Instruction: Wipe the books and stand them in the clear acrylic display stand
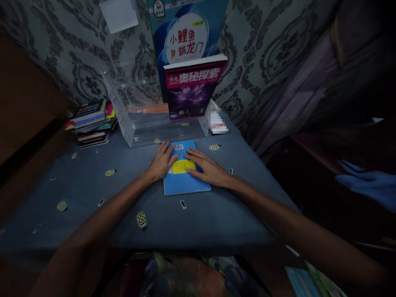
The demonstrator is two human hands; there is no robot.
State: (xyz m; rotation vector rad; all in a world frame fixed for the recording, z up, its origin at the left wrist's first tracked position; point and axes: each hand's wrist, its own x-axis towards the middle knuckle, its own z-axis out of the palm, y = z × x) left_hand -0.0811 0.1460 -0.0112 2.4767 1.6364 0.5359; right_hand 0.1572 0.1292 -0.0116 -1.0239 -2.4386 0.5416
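Note:
A blue book (186, 186) with a yellow patch and a barcode lies flat on the cloth-covered table, its barcode at the far end. My left hand (161, 161) rests along its left edge, fingers stretched out and partly over the cover. From the right, my right hand (208, 167) lies on the cover with its fingers spread. Just beyond the book stands a clear acrylic rack (123, 119). A book with a purple and red cover (193, 90) leans upright in it, in front of a larger blue-green book (188, 24).
A stack of books (93, 123) sits at the table's back left. White papers (218, 121) lie right of the rack. Patterned wallpaper backs the table, and a curtain (297, 90) hangs at right. Blue cloth (368, 181) lies at far right; another book (301, 282) shows below the table edge.

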